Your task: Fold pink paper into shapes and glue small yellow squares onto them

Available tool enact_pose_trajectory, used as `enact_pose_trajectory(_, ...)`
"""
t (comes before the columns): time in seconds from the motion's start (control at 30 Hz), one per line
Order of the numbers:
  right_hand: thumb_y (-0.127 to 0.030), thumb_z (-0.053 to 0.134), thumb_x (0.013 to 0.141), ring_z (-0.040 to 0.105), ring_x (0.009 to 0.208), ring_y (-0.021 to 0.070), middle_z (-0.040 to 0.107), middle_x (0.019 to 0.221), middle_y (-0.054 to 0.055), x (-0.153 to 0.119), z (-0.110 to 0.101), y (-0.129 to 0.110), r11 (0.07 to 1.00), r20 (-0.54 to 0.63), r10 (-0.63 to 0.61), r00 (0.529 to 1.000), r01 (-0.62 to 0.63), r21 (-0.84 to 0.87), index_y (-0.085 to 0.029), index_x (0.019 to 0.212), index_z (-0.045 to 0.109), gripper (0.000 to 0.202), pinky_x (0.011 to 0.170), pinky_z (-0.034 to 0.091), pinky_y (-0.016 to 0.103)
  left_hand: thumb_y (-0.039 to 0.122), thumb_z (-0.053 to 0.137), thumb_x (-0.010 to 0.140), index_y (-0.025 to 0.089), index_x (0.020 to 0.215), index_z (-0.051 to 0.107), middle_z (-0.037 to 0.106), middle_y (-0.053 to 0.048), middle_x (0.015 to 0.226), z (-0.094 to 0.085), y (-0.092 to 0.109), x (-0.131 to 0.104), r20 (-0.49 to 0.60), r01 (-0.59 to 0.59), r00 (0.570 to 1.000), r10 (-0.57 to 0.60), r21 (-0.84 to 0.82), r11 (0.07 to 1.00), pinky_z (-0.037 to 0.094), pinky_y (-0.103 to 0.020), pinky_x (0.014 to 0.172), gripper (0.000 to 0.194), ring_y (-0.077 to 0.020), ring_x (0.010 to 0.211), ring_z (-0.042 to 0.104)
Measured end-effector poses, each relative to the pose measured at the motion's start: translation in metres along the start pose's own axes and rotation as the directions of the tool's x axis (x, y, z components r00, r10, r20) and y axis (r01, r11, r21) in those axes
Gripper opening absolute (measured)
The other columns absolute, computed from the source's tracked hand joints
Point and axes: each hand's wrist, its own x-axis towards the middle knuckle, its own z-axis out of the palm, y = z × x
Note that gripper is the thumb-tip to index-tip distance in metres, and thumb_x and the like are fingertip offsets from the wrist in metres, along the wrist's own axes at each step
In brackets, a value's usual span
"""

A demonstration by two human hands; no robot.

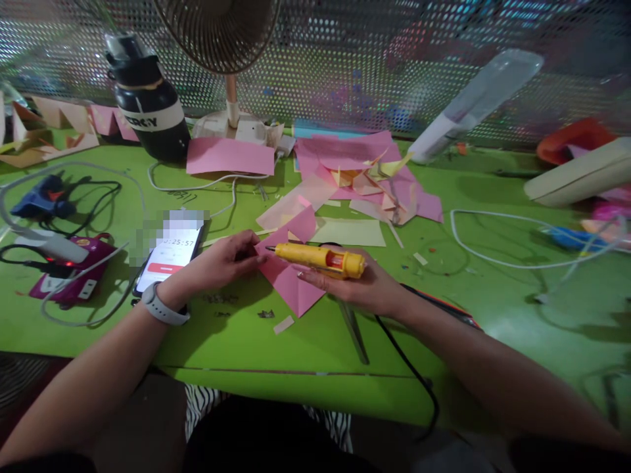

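A folded piece of pink paper (298, 292) lies in front of me, its lower corner pointing toward the table edge. My left hand (236, 255) pinches its left edge between thumb and fingers. In my right hand (365, 282) is a yellow hot glue gun (320, 258), its nozzle pointing left, close to my left fingertips and above the paper. A black cord (407, 361) runs from beneath my right hand over the table's front edge. A grey metal strip (353, 334) sticks out below that hand; its other end is hidden.
A phone (170, 253) lies left of my left hand, beside a purple power strip (73, 272). A black bottle (150, 105) and a fan (219, 33) stand at the back. Pink paper scraps (352, 154), a clear tube (480, 98) and a white cable (493, 263) lie beyond and right.
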Motion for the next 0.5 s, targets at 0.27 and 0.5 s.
enact_pose_trajectory(0.27,-0.045,0.071,0.083,0.062,0.069,0.0157,0.07,0.085,0.004,0.0015,0.0014,-0.0056,0.999,-0.019,0.008,1.0,-0.009,-0.047,-0.018,0.102,0.072,0.033,0.061,0.053,0.03,0.037,0.053,0.096,0.017,0.1,0.053,0.06,-0.003,0.086,0.0006,-0.002,0.0007,0.024,0.003,1.0,-0.002,-0.016,1.0,0.047,-0.026,0.063,0.02,-0.0136,0.074,0.058)
enact_pose_trajectory(0.5,-0.046,0.07,0.083,0.055,0.061,0.0134,0.065,0.076,0.001,0.0013,0.0022,-0.0082,0.996,-0.032,-0.008,0.999,0.005,-0.093,-0.018,0.097,0.071,0.032,0.053,0.047,0.027,0.035,0.053,0.095,0.017,0.099,0.053,0.061,-0.004,0.087,0.0013,-0.0009,0.0005,0.011,-0.01,1.0,0.01,-0.02,1.0,0.048,-0.027,0.067,0.019,-0.014,0.077,0.059)
